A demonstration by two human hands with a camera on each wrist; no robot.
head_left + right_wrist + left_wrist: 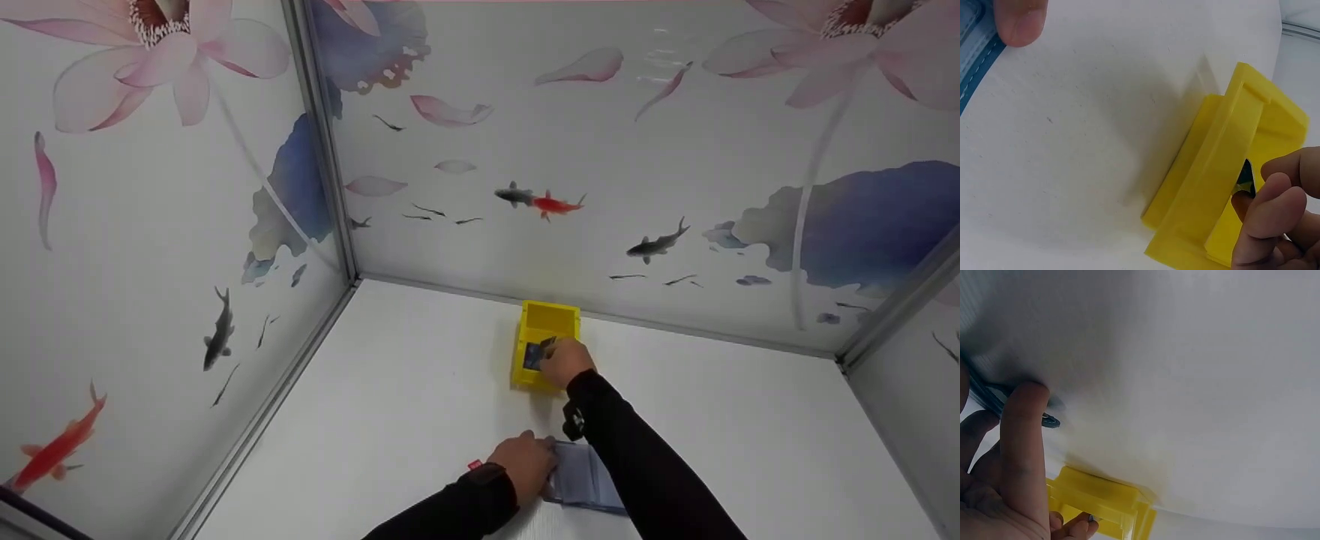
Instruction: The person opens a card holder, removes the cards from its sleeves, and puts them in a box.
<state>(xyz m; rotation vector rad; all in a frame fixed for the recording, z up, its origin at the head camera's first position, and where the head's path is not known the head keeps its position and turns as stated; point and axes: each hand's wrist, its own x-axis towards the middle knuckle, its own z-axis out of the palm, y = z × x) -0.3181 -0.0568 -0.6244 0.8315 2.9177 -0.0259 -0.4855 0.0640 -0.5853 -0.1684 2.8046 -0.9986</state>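
Observation:
A yellow bin [551,319] stands against the back wall. My right hand [568,364] reaches into it and pinches a small dark card [549,343] between thumb and fingers. Another dark blue card [532,356] lies in the bin beside those fingertips. In the right wrist view, fingers mostly cover the pinched card [1246,175]. Nearer to me, a flat blue card holder [577,472] with clear panels and a stitched border lies on the white surface, partly under my right forearm. My left hand [525,463] grips its left edge, with fingers on both sides of the border [988,396].
White panels printed with lotus flowers and fish enclose the white work surface [420,397] at the left, back and right. Metal strips [360,279] run along their corners and lower edges. The bin's front wall [1207,169] rises between the two hands.

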